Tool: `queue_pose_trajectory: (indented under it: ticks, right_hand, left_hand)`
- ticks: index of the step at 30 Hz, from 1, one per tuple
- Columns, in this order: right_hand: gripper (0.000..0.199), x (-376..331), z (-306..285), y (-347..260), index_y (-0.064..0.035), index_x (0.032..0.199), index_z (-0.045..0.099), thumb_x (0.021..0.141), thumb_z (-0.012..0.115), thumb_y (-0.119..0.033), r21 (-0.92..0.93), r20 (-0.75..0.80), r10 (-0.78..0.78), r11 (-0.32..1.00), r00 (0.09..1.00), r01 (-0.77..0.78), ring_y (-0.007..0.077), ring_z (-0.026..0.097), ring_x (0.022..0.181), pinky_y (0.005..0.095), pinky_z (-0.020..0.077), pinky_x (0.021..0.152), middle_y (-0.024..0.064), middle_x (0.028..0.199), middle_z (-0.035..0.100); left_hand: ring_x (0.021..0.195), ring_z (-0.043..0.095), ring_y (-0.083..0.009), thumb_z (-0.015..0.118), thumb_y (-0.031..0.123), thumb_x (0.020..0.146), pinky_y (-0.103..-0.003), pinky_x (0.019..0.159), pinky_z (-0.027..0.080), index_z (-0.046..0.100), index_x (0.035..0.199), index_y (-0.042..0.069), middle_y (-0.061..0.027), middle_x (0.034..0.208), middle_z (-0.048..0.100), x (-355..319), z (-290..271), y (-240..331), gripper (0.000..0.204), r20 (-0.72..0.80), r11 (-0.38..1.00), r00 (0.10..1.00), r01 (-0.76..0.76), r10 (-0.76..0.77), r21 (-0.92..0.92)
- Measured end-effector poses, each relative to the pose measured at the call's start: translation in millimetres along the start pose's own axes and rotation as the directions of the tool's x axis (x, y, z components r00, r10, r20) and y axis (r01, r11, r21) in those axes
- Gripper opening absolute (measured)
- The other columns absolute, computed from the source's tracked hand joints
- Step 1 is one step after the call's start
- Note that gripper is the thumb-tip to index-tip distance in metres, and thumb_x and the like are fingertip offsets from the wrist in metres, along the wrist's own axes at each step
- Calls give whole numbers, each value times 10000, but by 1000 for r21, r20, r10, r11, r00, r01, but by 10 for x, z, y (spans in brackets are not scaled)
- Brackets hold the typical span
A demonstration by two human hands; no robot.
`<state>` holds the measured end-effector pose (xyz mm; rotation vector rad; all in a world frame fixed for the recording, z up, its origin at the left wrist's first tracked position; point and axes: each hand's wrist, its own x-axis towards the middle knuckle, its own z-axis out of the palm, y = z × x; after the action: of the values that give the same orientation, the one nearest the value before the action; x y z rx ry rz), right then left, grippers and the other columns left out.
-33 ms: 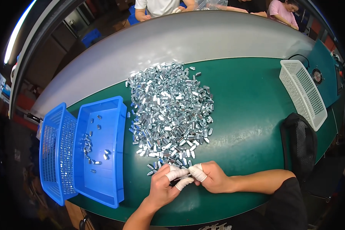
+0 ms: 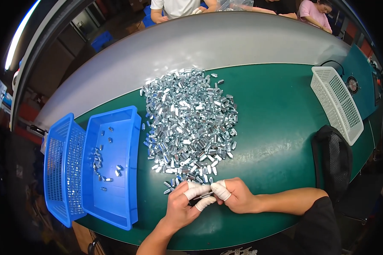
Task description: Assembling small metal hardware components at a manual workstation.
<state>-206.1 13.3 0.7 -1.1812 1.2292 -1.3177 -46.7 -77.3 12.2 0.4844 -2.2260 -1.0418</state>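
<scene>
A large heap of small shiny metal pieces (image 2: 189, 121), like long hex nuts, is spread over the green table. At its near edge my two hands meet, with white covers on several fingertips. Held between the fingers of my left hand (image 2: 187, 206) is a slim dark and silver rod-like piece (image 2: 203, 196). My right hand (image 2: 236, 196) is closed in a pinch at the right end of that piece. Its fingertips hide what exactly they grip. Loose metal pieces lie just beyond my left fingers.
Left of the heap stands a blue tray (image 2: 134, 170) with several metal pieces inside, beside a blue perforated basket (image 2: 57, 170). To the right are a white perforated basket (image 2: 338, 106), a black mesh bag (image 2: 334, 157) and a small fan (image 2: 352, 85). People sit beyond the grey divider (image 2: 242, 40).
</scene>
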Motion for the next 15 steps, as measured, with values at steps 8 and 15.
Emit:
queue_pose_trajectory:
  ticks: [8,15]
  right_hand:
    - [375,8,9,-133,-2,633,500,968,433,-157,-131,-26,-70,989,997,66,159,466,489,303,382,482,74,569,503]
    - [471,12,18,-32,-46,578,495,981,410,-274,-156,-46,9,988,999,-16,74,437,417,234,346,404,8,511,510]
  left_hand:
    - [687,597,-158,628,124,853,-278,612,462,659,884,-11,-66,725,647,-60,-69,-25,142,138,956,964,248,-227,-158]
    - [693,586,-164,739,58,728,-286,625,447,663,878,26,-57,773,647,-17,-84,2,172,16,987,992,130,-129,-96]
